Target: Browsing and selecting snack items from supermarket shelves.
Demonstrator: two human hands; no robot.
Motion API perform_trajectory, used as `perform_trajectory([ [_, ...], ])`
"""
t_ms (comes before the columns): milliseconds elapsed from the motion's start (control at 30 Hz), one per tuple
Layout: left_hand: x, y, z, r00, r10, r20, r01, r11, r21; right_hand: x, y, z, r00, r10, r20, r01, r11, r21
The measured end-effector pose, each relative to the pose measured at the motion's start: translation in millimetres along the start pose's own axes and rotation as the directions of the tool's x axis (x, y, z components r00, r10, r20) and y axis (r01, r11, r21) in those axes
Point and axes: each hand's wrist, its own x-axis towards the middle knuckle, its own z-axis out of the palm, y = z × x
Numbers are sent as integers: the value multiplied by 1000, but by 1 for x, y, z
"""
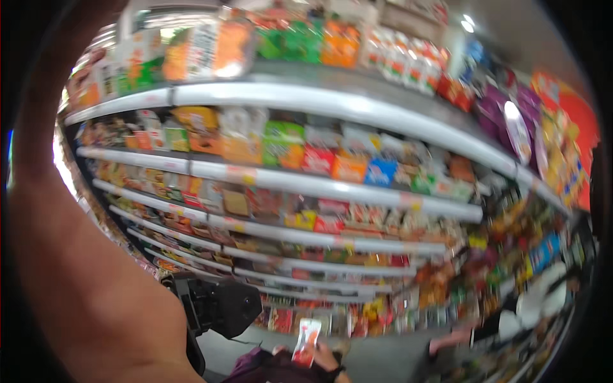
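My left hand is raised very close to the lens and fills the left side, blurred; its fingertips and anything in them cannot be made out. A black device sits at its wrist. Low in the picture, in front of purple clothing, my right hand is shut on a white and red food packet, held by its right edge. A black band is around the right wrist. Ahead rise long shelves packed with colourful bagged foods.
Purple bags and yellow packs fill the upper right. At the lower right, what looks like another person's forearm shows beside more shelved goods. A grey floor lies below the shelves. Much is motion-blurred.
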Motion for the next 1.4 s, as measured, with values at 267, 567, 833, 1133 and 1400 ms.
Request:
perform_trajectory([
  [267,-22,-30,104,990,47,132,-9,962,-272,-34,5,-6,983,159,-95,-138,971,195],
  [567,-52,-6,168,939,20,344,99,940,-326,-74,0,-71,877,193,-441,-90,965,245],
  [833,-78,61,211,734,-171,657,388,900,-199,-45,57,-198,863,193,-466,11,917,399],
  [1133,-183,100,268,559,-223,799,673,686,-279,22,95,-351,968,75,-240,-128,968,-217],
  [1400,-499,207,266,-601,-685,412,798,-489,353,56,-29,-316,823,-101,559,191,976,-104],
])
